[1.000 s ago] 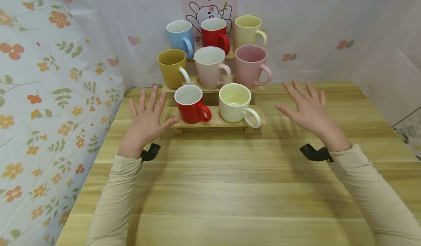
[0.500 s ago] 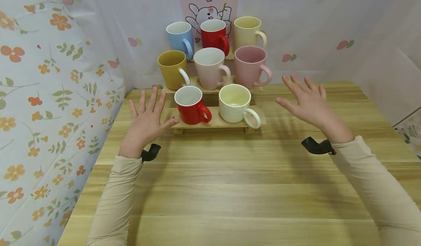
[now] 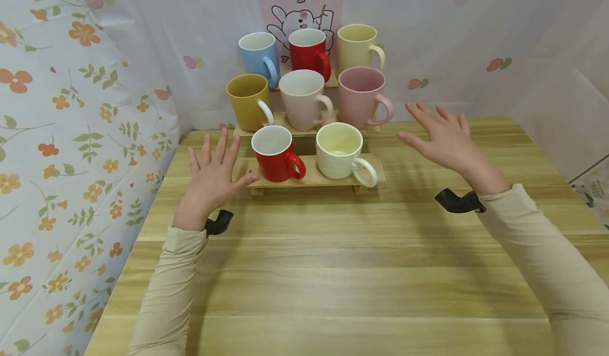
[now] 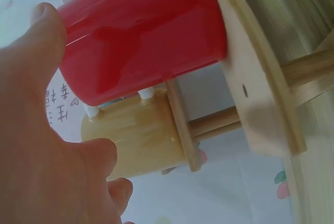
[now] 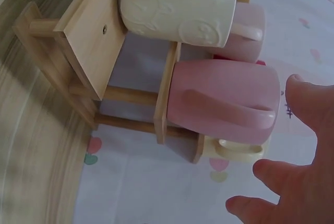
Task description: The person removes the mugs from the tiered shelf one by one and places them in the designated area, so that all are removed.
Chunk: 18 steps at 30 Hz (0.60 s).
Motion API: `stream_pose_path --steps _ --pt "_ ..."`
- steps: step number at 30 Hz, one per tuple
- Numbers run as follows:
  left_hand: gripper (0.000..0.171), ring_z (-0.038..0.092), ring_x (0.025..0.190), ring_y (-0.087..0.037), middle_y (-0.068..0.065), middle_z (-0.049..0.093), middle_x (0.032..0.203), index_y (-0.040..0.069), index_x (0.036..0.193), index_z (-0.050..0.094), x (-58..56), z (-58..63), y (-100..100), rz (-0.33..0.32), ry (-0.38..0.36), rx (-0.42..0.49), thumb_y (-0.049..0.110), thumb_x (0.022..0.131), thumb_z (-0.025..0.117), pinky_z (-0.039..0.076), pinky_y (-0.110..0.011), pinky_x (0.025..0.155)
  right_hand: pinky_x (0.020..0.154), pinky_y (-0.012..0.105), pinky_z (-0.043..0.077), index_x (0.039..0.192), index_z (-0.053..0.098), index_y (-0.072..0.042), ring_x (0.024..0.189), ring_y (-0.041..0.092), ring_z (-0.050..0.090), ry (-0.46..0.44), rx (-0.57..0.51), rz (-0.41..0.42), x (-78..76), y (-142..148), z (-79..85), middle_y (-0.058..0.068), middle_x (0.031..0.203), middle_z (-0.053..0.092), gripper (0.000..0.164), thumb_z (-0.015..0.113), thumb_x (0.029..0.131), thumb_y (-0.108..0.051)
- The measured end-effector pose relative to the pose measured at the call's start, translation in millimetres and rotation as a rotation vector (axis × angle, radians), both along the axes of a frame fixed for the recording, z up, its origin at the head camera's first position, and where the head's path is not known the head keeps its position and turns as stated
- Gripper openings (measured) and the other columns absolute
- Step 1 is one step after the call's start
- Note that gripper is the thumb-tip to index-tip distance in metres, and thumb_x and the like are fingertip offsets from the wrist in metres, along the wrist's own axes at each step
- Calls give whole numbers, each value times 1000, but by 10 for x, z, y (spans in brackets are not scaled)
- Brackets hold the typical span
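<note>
In the head view, a three-tier wooden stand (image 3: 310, 176) is standing on the desk (image 3: 304, 292) by the far edge, nearer the far left corner than the far right one. On its lowest tier the front red mug (image 3: 272, 166) and a pale yellow mug (image 3: 334, 164) are sitting side by side; a mustard mug (image 3: 249, 110), a pale pink mug (image 3: 301, 110) and a rose mug (image 3: 358, 105) are filling the middle tier, with a blue mug (image 3: 257, 60), a rear red mug (image 3: 303, 57) and a light yellow mug (image 3: 353, 57) on top. The left hand (image 3: 205, 189) is hovering between the stand and the desk's left edge, fingers spread and released. The right hand (image 3: 444, 142) is hovering toward the far right corner, its fingers released too. Behind, a cloth (image 3: 452, 38) is showing a cartoon rabbit (image 3: 300, 21) beneath dark characters (the upper edge is cutting them, so I cannot read them surely).

In the left wrist view, the thumb is pointing close to the front red mug; whether it is touching, I cannot tell. Small characters are showing beside the mustard mug.

In the right wrist view, spread fingers are hanging near the rose mug, while the pale yellow mug is displaying a raised pattern.
</note>
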<state>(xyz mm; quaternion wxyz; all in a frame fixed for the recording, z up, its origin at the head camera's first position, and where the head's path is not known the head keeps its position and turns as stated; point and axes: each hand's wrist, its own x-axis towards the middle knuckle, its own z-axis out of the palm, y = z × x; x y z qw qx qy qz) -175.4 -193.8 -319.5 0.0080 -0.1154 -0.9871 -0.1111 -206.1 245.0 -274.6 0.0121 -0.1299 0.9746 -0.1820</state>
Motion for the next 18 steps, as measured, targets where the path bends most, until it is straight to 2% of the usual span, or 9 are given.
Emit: stream_pose_path --steps 10,18 --pt "91 -20 144 -40 -9 -11 161 15 155 5 -26 -103 -54 -10 -25 58 63 90 48 -13 -69 107 107 71 -6 155 16 -19 141 53 3 15 -46 3 -102 -26 60 17 158 18 74 35 96 -60" --pt "95 -16 144 -43 -13 -6 161 15 155 4 -63 -217 -73 -6 -26 46 66 88 48 -11 -70 107 106 72 2 154 19 -16 141 53 9 10 -45 -12 -192 -12 110 22 153 28 73 34 97 -59"
